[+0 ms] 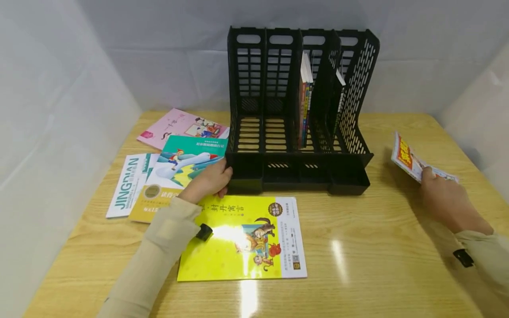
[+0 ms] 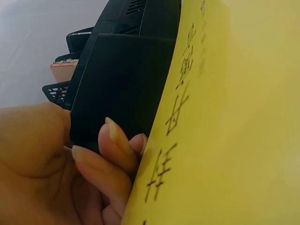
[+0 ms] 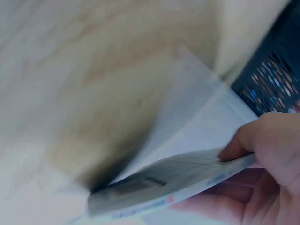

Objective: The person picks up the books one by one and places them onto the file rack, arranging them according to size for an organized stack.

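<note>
A black desk file organizer point(image 1: 296, 170) with upright dividers stands at the back of the table. My left hand point(image 1: 210, 179) grips its front left corner, and in the left wrist view the thumb and fingers point(image 2: 101, 171) curl about that dark corner. A yellow book point(image 1: 254, 238) lies flat in front of the organizer, close by this hand. On the right, my right hand point(image 1: 447, 198) pinches a thin book point(image 1: 411, 161) with a red and yellow cover, raised at a tilt. The right wrist view shows the book's spine point(image 3: 173, 201) between thumb and fingers, partly blurred.
Several books stand in the organizer's right-hand slots, among them thin upright books point(image 1: 305, 101). Left of it, a pink book point(image 1: 179, 128), a green book point(image 1: 195, 154) and a white book point(image 1: 129, 185) overlap on the wooden table point(image 1: 358, 265). White sheeting point(image 1: 167, 53) hangs behind.
</note>
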Demonstrator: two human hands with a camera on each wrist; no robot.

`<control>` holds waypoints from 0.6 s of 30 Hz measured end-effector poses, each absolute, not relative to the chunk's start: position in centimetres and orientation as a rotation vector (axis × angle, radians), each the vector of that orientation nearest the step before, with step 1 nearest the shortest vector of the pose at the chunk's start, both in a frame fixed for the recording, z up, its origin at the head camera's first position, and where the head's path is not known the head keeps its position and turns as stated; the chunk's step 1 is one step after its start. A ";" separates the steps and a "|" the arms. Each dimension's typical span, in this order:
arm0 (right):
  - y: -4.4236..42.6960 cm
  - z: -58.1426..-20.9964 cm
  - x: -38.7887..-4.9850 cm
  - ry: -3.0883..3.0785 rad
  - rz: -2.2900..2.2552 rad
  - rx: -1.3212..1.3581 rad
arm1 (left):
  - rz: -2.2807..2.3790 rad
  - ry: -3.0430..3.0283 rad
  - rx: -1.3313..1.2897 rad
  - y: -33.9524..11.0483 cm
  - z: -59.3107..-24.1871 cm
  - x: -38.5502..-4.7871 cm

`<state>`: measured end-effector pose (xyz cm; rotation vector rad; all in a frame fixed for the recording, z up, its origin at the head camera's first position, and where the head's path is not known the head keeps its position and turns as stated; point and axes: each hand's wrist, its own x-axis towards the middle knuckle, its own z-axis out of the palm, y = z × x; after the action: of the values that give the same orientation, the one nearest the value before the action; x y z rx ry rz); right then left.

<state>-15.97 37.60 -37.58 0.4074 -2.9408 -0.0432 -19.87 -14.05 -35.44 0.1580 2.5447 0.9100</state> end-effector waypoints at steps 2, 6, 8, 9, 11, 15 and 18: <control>37.8 -36.8 -15.5 -2.903 -0.013 0.372 | 0.911 2.540 0.154 -14.0 -35.3 -19.9; 37.7 -35.0 -14.7 -2.796 0.127 0.331 | 0.904 2.546 0.143 -14.0 -35.2 -19.8; 37.4 -34.2 -14.3 -2.739 0.260 0.296 | 0.896 2.553 0.145 -14.0 -35.1 -19.8; 37.2 -33.8 -14.2 -2.704 0.319 0.289 | 0.894 2.558 0.146 -14.0 -35.1 -19.7; 36.5 -33.1 -13.9 -2.656 0.426 0.259 | 0.893 2.561 0.149 -14.0 -35.2 -19.7; 34.9 -31.9 -13.4 -2.549 0.510 0.276 | 0.909 2.563 0.162 -13.9 -35.3 -19.8; 33.3 -30.8 -13.2 -2.496 0.546 0.262 | 0.921 2.560 0.170 -13.9 -35.3 -19.8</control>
<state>-13.18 33.30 -30.82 0.2622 -2.4956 0.5458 -19.77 -13.85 -35.31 0.1703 2.5599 0.9208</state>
